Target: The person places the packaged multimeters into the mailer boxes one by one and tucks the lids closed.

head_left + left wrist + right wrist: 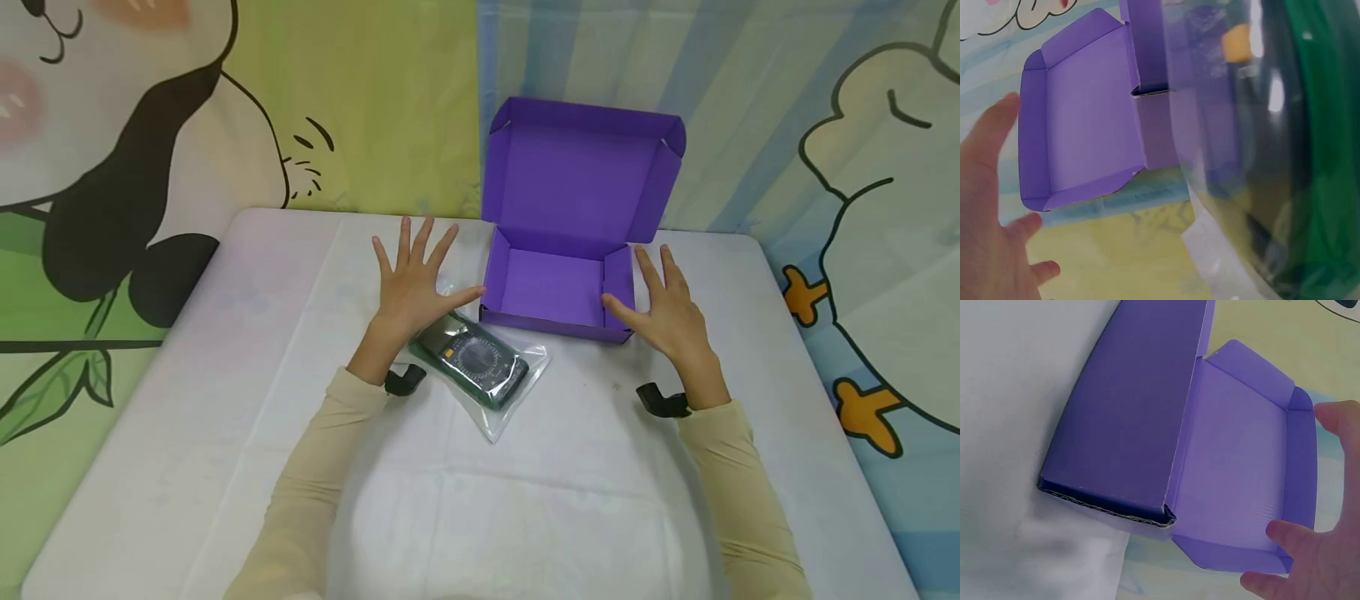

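Note:
A purple cardboard box [555, 283] stands at the back of the table with its lid [577, 179] raised. Just in front and to its left lies a multimeter [480, 358] in a clear plastic bag [495, 423]; its green edge [1329, 156] looms large in the left wrist view. My left hand [408, 287] is spread wide over the bag's upper end, thumb pointing toward the box's left side. At the box's right side my right hand [667, 312] is held with fingers apart, the thumb overlapping the box wall in the head view. Neither hand holds anything.
A white cloth covers the table [525, 517]. Behind it hangs a printed cartoon curtain [405, 100], close to the raised lid. Black wrist mounts [405, 380] sit on both forearms, below the hands.

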Tool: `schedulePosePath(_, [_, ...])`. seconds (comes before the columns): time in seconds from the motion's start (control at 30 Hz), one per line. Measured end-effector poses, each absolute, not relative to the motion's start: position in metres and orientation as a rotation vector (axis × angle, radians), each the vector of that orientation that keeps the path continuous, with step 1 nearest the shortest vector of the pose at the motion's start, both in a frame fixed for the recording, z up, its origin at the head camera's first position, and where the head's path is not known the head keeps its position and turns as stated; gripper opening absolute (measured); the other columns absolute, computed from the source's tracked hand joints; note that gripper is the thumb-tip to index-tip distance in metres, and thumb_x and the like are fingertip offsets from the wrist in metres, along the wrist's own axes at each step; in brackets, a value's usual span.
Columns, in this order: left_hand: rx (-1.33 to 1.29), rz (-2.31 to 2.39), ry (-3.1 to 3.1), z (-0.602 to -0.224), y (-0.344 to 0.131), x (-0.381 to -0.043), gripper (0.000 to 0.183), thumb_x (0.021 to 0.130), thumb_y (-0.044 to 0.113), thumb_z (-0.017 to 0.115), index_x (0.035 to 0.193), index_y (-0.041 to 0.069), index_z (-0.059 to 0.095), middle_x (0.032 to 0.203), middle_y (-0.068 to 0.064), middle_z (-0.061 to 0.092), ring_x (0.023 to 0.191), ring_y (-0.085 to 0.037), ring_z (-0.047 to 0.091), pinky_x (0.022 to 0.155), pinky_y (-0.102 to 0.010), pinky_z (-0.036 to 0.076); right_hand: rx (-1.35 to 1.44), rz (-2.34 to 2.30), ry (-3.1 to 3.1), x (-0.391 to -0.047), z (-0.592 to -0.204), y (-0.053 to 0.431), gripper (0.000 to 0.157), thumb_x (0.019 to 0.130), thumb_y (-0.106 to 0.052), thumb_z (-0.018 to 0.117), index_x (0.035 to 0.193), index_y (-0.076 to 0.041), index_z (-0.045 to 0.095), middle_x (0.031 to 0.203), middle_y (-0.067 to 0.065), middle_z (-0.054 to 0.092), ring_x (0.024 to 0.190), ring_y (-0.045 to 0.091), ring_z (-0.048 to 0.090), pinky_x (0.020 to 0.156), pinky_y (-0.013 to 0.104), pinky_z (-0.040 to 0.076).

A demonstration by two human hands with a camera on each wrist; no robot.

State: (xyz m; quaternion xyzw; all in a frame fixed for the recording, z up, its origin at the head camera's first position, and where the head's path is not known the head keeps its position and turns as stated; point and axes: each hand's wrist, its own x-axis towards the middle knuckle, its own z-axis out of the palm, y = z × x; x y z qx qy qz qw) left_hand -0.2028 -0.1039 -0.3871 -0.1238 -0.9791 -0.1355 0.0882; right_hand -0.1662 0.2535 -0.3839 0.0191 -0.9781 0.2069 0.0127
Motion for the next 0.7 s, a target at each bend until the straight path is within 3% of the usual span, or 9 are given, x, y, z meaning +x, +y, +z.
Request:
schedulePosePath(0.33, [-0.528,-0.628,-2.862,-0.394,-0.111,-0.200,0.081,0.080,0.075,0.042,0.147,0.043,0.008,0.154,0.003,0.019,0.145,-0.023,-0.002,0.108,-0.063,-0.011,0.094,0.835,-2.972,-0.164,-0.387,0.255,0.082,0.084,-0.063,0.049,0.148,-0.038,0.005,0.158,0.003,-0.003,0.141,0.040,0.012,0.094,0.076,0.019])
schedulePosePath(0.5, [-0.695,-0.737,-2.769,-0.397,-0.114,-0.197,0.070,0.087,0.064,0.046,0.146,0.036,0.022,0.148,0.000,0.034,0.144,-0.021,0.010,0.110,-0.060,-0.007,0.094,1.085,-2.933,-0.162,-0.389,0.257,0.081,0.086,-0.055,0.054,0.148,-0.038,0.005,0.157,0.001,-0.003,0.142,0.037,0.011,0.093,0.078,0.017])
schedulePosePath(0.7, [-0.769,-0.745,-2.699,-0.399,-0.117,-0.192,0.061,0.090,0.055,0.048,0.143,0.030,0.032,0.145,-0.005,0.039,0.142,-0.023,0.021,0.112,-0.058,0.003,0.108,1.143,-2.904,-0.161,-0.396,0.256,0.081,0.086,-0.052,0.056,0.149,-0.034,0.008,0.158,0.002,0.000,0.143,0.035,0.010,0.096,0.076,0.016])
